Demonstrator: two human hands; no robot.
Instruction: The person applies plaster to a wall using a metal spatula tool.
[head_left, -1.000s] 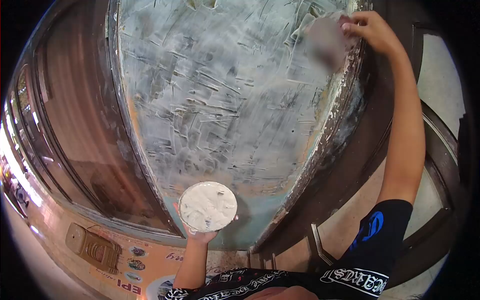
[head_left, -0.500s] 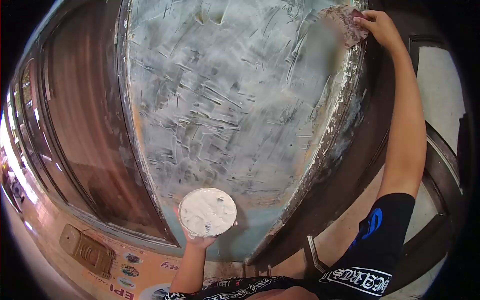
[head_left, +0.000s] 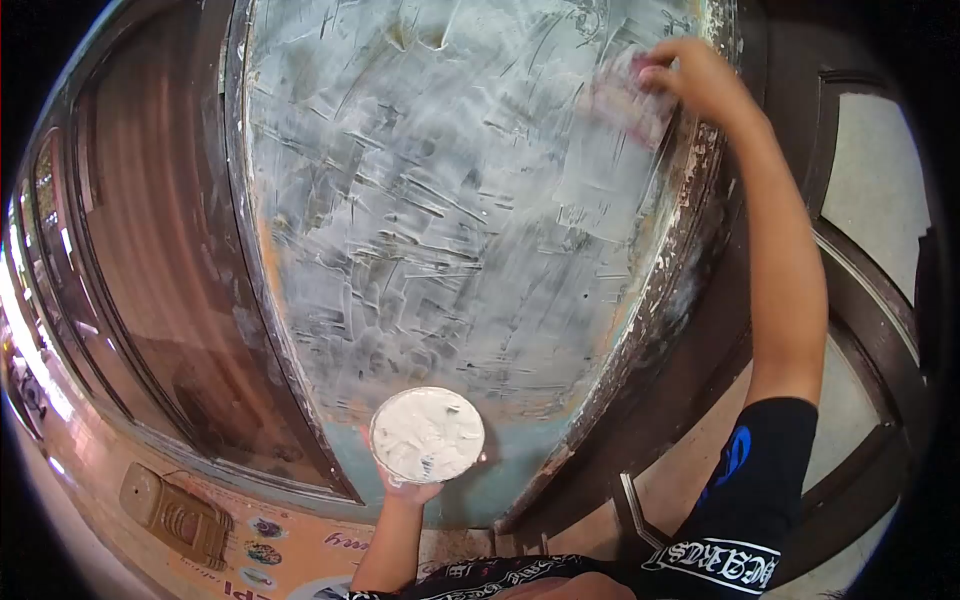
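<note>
White paste with an uneven, ridged top fills a round, pale-rimmed container, which is in front of the bottom part of a tall grey-green panel, nearer its lower left edge than its upper corners. The left hand supports the container from beneath, its palm under the near side and its fingers partly curled around the left side; most of the grip is hidden by the container.

Near the panel's upper right edge, the right hand pinches a thin, mottled pinkish-brown flat sheet between thumb and bent fingers, the hand nearly closed. The sheet is blurred and lies over the panel's surface; whether its whole edge touches cannot be told.

Grey and whitish smears with dark streaks cover most of the panel, with bare blue-green showing along its bottom. A dark brown wooden border with flaking pale paint runs down the right edge, just beside the sheet. Left of the panel stands a reddish-brown glossy pane in a dark frame. On the floor, beyond the panel's lower left corner, a tan plastic stool is beside an orange printed banner.
</note>
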